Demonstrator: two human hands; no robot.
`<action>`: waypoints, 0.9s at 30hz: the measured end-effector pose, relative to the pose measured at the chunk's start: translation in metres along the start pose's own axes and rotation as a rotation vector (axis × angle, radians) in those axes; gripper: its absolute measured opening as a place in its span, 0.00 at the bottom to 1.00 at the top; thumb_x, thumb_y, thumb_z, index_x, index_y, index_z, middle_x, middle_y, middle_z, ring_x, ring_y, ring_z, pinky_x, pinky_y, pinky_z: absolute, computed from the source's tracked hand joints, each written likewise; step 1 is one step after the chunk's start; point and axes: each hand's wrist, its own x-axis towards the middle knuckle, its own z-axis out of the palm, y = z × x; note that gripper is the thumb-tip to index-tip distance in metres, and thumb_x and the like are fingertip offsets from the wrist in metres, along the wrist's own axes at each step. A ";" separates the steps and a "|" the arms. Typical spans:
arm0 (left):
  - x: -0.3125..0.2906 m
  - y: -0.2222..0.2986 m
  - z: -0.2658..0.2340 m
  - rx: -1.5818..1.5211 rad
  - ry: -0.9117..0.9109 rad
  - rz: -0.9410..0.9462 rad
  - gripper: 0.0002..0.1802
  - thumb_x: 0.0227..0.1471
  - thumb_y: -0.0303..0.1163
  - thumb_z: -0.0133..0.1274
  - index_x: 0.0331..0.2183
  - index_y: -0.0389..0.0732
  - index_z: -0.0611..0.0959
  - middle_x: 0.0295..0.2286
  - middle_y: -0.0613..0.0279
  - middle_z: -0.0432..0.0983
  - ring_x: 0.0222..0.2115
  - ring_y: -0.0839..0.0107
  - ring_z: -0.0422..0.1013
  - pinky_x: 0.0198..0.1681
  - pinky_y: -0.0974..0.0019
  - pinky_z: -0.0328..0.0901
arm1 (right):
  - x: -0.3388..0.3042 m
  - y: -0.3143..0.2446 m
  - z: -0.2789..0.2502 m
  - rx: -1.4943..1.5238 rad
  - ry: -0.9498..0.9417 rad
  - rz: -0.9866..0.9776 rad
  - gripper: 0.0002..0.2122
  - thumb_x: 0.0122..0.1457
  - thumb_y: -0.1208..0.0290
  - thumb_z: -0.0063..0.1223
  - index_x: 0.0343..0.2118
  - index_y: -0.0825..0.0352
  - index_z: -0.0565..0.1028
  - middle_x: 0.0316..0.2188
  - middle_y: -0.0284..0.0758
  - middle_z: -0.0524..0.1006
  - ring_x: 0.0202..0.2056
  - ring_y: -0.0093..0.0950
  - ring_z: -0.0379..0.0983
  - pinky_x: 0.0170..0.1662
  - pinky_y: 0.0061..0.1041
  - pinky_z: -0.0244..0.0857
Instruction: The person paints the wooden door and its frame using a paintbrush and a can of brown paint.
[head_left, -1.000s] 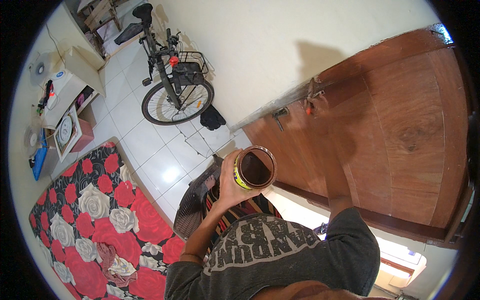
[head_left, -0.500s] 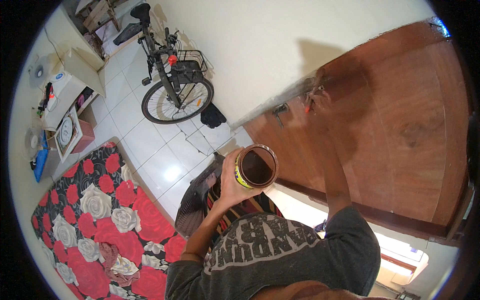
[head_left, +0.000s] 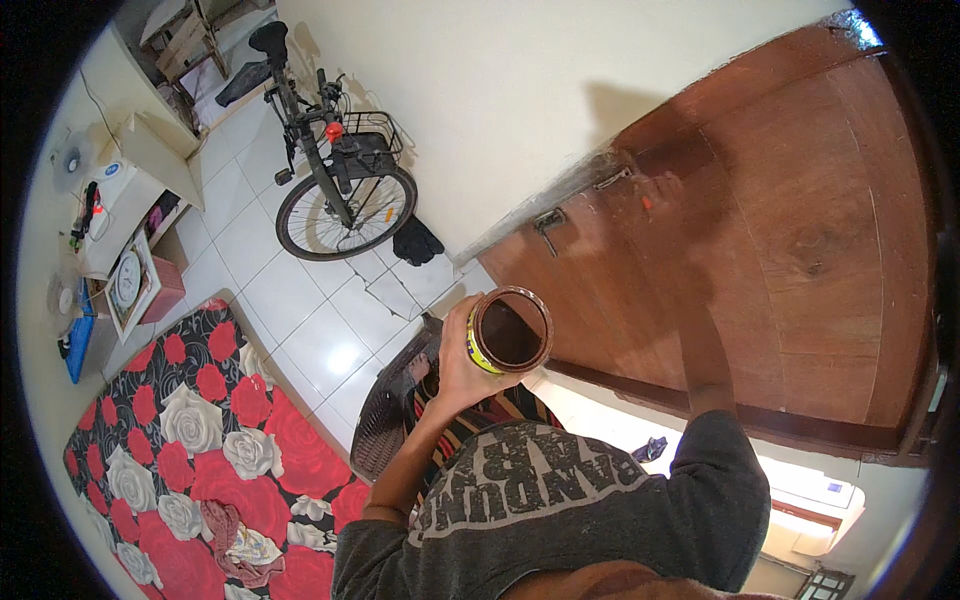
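Can (head_left: 480, 350) mouth-up, long axis roughly upright

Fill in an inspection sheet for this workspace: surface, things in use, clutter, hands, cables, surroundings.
Surface: brown wooden door with a metal handle.
Things in use: open can with dark brown inside; small orange-red object at the right hand, too blurred to name.
Clutter: crumpled cloth on the rose-patterned mattress; black bundle by the bicycle's wheel.
Hands: left hand grips the can; right hand raised at the door, grip and contact unclear.
Cables: thin dark cable on the left wall.
Surroundings: white tiled floor, bicycle beside a pale wall.
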 end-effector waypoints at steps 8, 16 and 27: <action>0.000 0.005 0.001 0.019 -0.013 0.013 0.58 0.19 0.41 0.76 0.54 0.36 0.66 0.50 0.47 0.66 0.52 0.48 0.63 0.56 0.52 0.58 | -0.006 0.009 -0.012 -0.086 0.020 -0.001 0.15 0.50 0.71 0.57 0.43 0.61 0.76 0.32 0.36 0.74 0.36 0.33 0.72 0.47 0.40 0.64; 0.002 0.007 -0.005 0.062 -0.013 -0.020 0.58 0.19 0.40 0.76 0.54 0.37 0.66 0.50 0.47 0.66 0.52 0.49 0.63 0.56 0.53 0.58 | -0.053 -0.008 0.043 0.087 -0.249 -0.106 0.15 0.51 0.72 0.57 0.44 0.62 0.76 0.31 0.36 0.74 0.34 0.32 0.72 0.45 0.37 0.65; 0.009 0.008 -0.002 0.059 -0.056 -0.012 0.58 0.22 0.37 0.76 0.55 0.35 0.63 0.51 0.52 0.68 0.53 0.60 0.66 0.58 0.59 0.59 | 0.013 0.012 -0.029 0.001 0.092 0.214 0.15 0.53 0.74 0.55 0.46 0.62 0.76 0.29 0.35 0.74 0.31 0.31 0.72 0.42 0.33 0.66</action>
